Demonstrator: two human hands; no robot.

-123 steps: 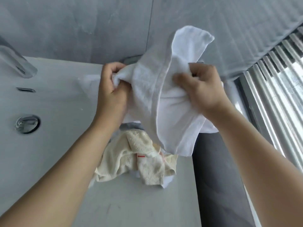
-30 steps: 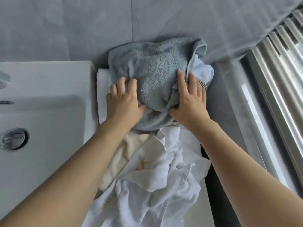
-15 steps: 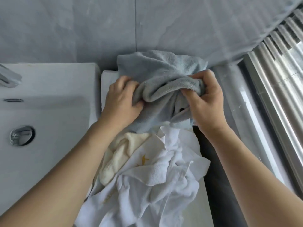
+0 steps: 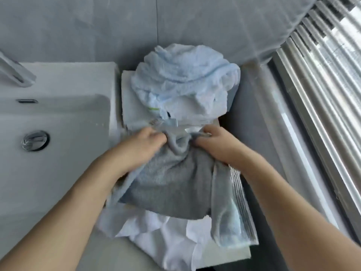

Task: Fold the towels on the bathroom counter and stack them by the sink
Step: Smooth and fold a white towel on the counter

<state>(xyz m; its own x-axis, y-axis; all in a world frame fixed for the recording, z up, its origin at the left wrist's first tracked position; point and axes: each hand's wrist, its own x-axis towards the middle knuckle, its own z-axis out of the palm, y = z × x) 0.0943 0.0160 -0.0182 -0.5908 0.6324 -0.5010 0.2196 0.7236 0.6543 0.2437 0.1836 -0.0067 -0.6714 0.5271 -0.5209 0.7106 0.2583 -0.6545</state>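
The grey towel (image 4: 168, 184) lies bunched over a heap of white towels (image 4: 168, 237) on the desk (image 4: 109, 249), right of the sink (image 4: 58, 122). It looks soft, light and limp, so it will likely sag and crumple wherever it is unsupported; two corners of one edge are the sensible places to take it, so it hangs flat for folding. The left hand (image 4: 144, 143) and right hand (image 4: 214, 141) each pinch its far edge, a narrow grip on gathered cloth, close together. Behind them, against the wall, a crumpled pale blue towel (image 4: 181, 79) sits on a flat white one (image 4: 129, 98) just beside the sink rim. A tap (image 4: 15, 75) and drain plug (image 4: 35, 139) show at left; window blinds (image 4: 322, 85) at right.
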